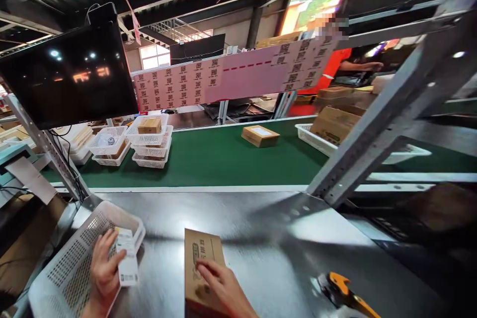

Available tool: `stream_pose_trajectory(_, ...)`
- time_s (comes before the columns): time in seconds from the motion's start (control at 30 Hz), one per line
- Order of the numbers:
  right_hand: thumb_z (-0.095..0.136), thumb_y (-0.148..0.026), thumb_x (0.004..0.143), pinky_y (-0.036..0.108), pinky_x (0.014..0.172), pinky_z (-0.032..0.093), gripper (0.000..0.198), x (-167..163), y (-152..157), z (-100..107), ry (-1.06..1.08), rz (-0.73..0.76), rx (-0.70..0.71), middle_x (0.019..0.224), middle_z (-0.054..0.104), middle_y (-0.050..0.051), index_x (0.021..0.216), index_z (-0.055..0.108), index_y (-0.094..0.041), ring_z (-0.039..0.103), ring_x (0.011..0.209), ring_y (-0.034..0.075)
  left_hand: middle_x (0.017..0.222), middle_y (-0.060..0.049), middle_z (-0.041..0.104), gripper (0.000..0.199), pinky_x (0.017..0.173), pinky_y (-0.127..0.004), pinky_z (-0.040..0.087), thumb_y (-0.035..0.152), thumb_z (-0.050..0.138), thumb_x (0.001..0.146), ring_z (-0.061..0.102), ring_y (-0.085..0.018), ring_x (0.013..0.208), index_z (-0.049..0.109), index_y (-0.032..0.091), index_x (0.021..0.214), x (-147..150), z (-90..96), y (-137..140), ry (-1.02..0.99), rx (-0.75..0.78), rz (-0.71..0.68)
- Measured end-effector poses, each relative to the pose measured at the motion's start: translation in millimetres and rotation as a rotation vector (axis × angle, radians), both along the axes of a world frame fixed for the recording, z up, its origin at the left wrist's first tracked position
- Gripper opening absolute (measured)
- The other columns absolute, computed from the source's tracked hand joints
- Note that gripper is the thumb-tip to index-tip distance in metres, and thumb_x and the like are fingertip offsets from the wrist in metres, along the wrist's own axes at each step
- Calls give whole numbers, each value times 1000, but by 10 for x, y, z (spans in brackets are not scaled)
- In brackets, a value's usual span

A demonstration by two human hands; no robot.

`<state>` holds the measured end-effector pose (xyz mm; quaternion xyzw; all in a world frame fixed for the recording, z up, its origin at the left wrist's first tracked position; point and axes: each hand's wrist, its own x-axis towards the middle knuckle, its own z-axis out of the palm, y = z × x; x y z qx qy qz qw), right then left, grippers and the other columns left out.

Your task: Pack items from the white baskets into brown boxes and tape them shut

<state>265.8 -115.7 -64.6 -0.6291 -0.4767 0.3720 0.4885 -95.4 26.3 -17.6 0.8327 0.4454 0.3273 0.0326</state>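
My left hand (104, 268) is closed around a flat white packet (127, 258) with printed text and a code near its lower end. It is held over the right side of a white perforated plastic basket (61, 278). My right hand (225, 285) is over a brown cardboard box (201, 246) with dark printing, casting a shadow on it. Its fingertips are drawn together in front of the printed face; whether anything is between them cannot be seen. The box is on the metal table (261, 238), its lower part cut off by the frame.
An orange-and-black tape dispenser (345, 290) lies at the right. Behind the table runs a green conveyor belt (208, 159) bearing stacked white baskets (151, 151), a small labelled carton (260, 135) and a basket with a larger carton (335, 126). A monitor (70, 69) and a slanted metal post (380, 94) stand close.
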Motion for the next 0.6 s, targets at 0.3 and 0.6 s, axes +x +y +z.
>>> stream_pose_trajectory(0.3,67,-71,87,35,70,57,50,-274,101,598,327,63,72,80,74,4,91,76,-21,67,73,20,164,-10,55,32,122,-49,49,32,55,102,53,-31,150,84,32,117,1504,-253,-1170,-659,-281,-270)
stream_pose_trajectory(0.6,59,-43,95,37,77,61,52,-283,-187,558,61,37,107,97,77,8,139,61,-16,76,85,24,79,-8,78,53,64,-28,53,64,86,73,65,-17,67,79,13,86,1765,122,-1032,-889,-1053,-150)
